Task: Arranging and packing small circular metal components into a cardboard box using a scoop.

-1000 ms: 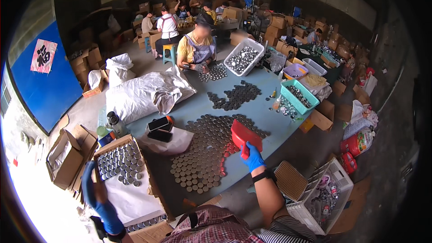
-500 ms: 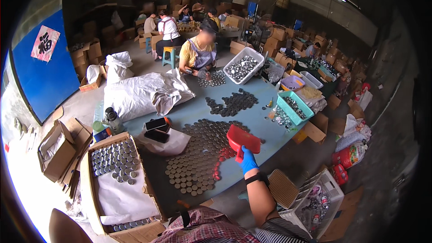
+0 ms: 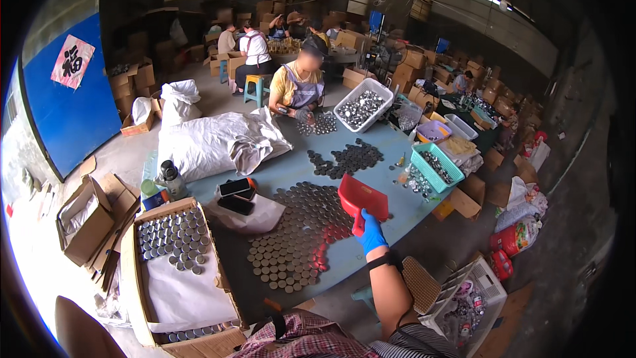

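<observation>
My right hand (image 3: 372, 233), in a blue glove, is closed round the short handle of a red plastic scoop (image 3: 366, 200). The scoop is held just over the table, at the right edge of a wide spread of small round metal caps (image 3: 285, 225). Some caps beside it look red, seemingly tinted by light off the scoop. Beyond lies a separate patch of darker round caps (image 3: 344, 158). My left hand is outside the picture.
On the left, a cardboard box (image 3: 215, 278) holds rows of caps. Phones (image 3: 236, 203), a bottle (image 3: 173, 179) and a white sack (image 3: 212, 139) lie behind it. A co-worker (image 3: 301, 83) sits opposite beside a white tub (image 3: 377, 119). A teal basket (image 3: 450, 167) stands at the right edge.
The whole view has shifted slightly. The scoop in my right hand has tilted a little, and its grip is unchanged. The spread of caps looks the same.
</observation>
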The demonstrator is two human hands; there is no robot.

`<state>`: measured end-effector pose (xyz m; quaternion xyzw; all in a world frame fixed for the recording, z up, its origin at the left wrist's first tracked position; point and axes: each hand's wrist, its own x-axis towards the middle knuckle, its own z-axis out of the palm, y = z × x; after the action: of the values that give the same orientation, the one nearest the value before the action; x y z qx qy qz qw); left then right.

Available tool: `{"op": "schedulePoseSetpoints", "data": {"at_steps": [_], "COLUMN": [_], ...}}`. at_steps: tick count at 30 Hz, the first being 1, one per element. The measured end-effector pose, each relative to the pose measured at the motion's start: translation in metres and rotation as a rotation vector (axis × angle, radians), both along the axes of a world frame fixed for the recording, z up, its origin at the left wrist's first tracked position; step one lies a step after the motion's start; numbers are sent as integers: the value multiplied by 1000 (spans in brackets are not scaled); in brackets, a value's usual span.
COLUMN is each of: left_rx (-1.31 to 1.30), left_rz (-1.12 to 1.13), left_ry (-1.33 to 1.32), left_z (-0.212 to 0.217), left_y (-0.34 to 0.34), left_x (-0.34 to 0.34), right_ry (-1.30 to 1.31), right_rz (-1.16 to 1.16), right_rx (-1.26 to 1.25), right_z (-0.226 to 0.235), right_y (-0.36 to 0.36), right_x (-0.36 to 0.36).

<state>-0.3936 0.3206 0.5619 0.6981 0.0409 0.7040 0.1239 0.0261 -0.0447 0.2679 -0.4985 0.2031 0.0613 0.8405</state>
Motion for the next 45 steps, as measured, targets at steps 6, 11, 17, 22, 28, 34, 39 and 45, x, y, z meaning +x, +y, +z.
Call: {"op": "schedulePoseSetpoints", "data": {"at_steps": [6, 11, 17, 22, 28, 34, 39, 45], "left_rx": [-4, -5, -11, 0, 9, 18, 33, 46], "left_rz": [11, 12, 5, -4, -12, 3, 3, 9], "left_ry": [3, 18, 13, 16, 15, 15, 3, -18], "left_z": [1, 4, -5, 1, 8, 5, 6, 11], "left_y": [2, 0, 10, 5, -1, -1, -3, -9], "left_x": [0, 3, 8, 15, 15, 8, 11, 15], "right_ry": [99, 120, 328, 304, 263, 241, -24, 2], "right_rz": [317, 868, 971, 1136, 1151, 1189, 1020, 744], "right_rx": [159, 377, 26, 11, 50, 7, 71, -187], "right_z": [0, 19, 12, 51, 81, 70, 42, 17], "right_y": [53, 89, 133, 135, 122, 117, 105, 52], "right_x": [-97, -183, -254, -283, -287, -288, -277, -231]}}
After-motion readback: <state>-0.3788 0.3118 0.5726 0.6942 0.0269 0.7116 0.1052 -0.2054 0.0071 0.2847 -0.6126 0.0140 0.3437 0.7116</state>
